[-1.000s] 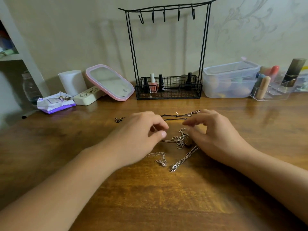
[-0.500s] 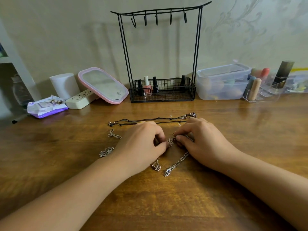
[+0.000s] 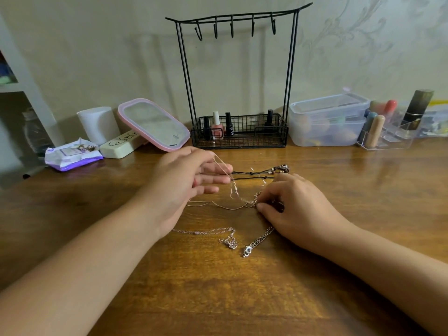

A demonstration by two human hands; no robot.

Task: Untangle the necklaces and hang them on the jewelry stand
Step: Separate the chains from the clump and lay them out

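A person's two hands work a knot of necklaces on a wooden bench (image 3: 339, 190). The left hand (image 3: 184, 183) is raised a little off the wood, its thumb and forefinger pinching a thin gold chain (image 3: 224, 169) that runs taut down to the tangle; the other fingers (image 3: 213, 189) lie straight and spread. The right hand (image 3: 295, 204) rests low on the bench, its grip closed in a pinch on the tangle (image 3: 252, 202), the fingers curled over it so that the knot itself is mostly hidden.

A black cord (image 3: 252, 172) with beads lies just behind the hands, its left end covered by the left hand's fingers. Two silver chains trail toward the camera: a fine chain (image 3: 213, 231) ending in a small pendant, and a heavier link chain (image 3: 259, 241) whose upper end disappears under the right hand. How many necklaces meet in the knot cannot be told.

The stand (image 3: 236, 18), black wire with five bare hooks, rises at the back against the wall, polish bottles (image 3: 217, 128) in its basket. A pink mirror (image 3: 155, 124) leans to its left; a clear box (image 3: 327, 117) sits to its right.
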